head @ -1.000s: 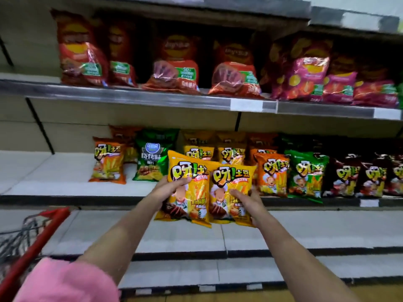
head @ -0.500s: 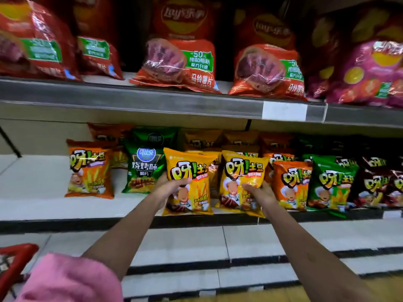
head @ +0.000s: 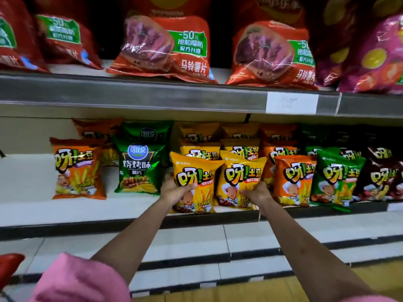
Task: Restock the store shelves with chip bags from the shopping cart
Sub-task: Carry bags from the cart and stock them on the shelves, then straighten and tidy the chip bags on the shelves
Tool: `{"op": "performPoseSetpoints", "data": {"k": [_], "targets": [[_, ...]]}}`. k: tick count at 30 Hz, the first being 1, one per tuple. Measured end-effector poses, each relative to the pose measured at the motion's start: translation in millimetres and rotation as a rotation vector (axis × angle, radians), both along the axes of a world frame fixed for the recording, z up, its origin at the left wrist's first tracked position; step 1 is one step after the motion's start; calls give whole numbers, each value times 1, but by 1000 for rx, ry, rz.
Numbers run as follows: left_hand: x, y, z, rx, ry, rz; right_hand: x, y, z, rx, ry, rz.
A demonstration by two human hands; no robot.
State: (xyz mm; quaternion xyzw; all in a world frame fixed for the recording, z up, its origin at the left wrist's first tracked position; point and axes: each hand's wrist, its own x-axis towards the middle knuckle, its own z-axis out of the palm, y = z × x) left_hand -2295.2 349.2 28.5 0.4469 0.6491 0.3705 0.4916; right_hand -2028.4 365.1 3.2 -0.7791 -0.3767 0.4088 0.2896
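you are setting two yellow chip bags on the middle shelf (head: 135,207).

your left hand (head: 174,191) curls round the left yellow bag (head: 194,182) and your right hand (head: 256,192) grips the right yellow bag (head: 238,182); both bags stand at the front of the shelf, before the other yellow bags (head: 200,152), between the green bag (head: 139,168) and the orange bag (head: 292,182). next, i think you push them back upright, let go, and return to the red cart (head: 9,265).
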Motion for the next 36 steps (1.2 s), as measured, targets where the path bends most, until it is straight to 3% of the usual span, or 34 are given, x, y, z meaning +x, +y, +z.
{"op": "performPoseSetpoints", "data": {"k": [6,16,29,36], "targets": [[-1,-5,-8,-4,81,51,-19,-28,46,5,-86,-2],[-26,-62,33,44,66,147,-68,-65,86,255,-163,197],[-115,-105,54,113,27,281,-189,-82,114,396,-51,556],[-179,-69,58,127,250,180,-250,-52,107,298,-62,763]]}}
